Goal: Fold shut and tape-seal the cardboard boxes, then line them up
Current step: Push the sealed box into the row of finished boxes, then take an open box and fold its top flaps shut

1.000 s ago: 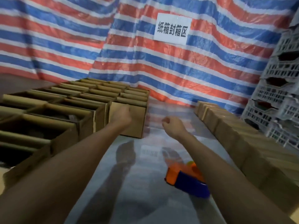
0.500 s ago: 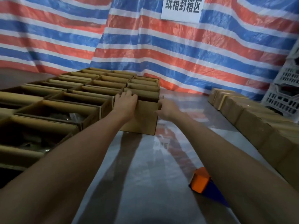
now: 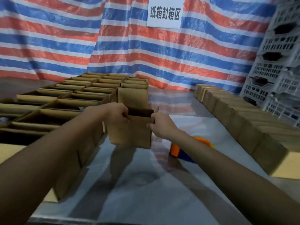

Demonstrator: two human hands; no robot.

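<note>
Out comes the box [image 3: 129, 132]! Half a second ago it sat at the near corner of the block of open boxes [image 3: 73, 101]; now it's clear of them and closer to the person, over the shiny table [image 3: 138, 184]. The left hand [image 3: 117, 113] is curled over the top left rim, gripping it. The right hand [image 3: 160, 125] clamps the top right corner. The box is open on top and dark inside, with a flap standing at its right edge. Resting on the table or lifted? Can't tell. The open boxes fill the left side, packed in touching rows. Near the held box, partly behind the right forearm, lies the orange and blue tape dispenser [image 3: 176, 150]. Along the right runs a line of closed boxes [image 3: 235, 114], with pale plastic crates [image 3: 276, 70] stacked behind. A striped tarp [image 3: 146, 54] hangs at the back, bearing a white sign [image 3: 165, 13].
</note>
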